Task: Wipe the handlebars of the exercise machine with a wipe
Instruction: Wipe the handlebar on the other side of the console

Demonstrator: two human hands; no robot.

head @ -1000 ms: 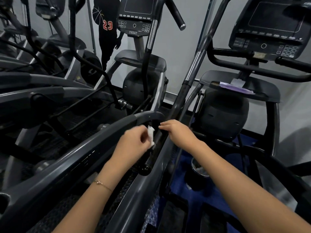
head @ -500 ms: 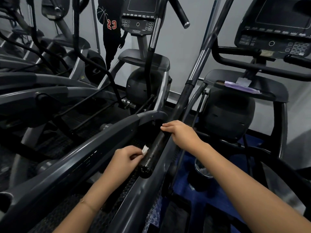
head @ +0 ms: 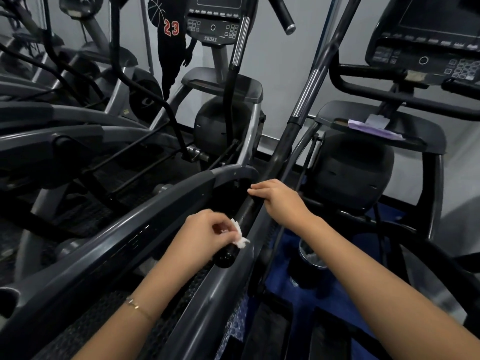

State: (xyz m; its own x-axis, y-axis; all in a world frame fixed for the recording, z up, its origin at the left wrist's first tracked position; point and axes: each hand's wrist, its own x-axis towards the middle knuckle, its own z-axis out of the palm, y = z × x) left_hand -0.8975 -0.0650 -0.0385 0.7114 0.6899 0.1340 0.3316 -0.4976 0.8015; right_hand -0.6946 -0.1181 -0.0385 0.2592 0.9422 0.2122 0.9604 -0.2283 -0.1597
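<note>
A long black handlebar (head: 281,149) of the elliptical machine runs diagonally from upper right down to its rounded end near the centre. My left hand (head: 205,237) pinches a small crumpled white wipe (head: 240,236) and presses it against the bar's lower end. My right hand (head: 278,200) grips the same bar a little higher up, fingers curled over it. The part of the bar under each hand is hidden.
Grey side rails (head: 124,229) of the machine lie left of the bar. A second elliptical with a console (head: 215,24) stands behind, another console (head: 426,42) at upper right. A purple cloth (head: 374,128) lies on a tray. A dark bin (head: 310,258) stands on the blue floor.
My left hand slid the wipe down the bar toward its end, then stayed near the end and turned slightly. My right hand kept its grip higher on the bar.
</note>
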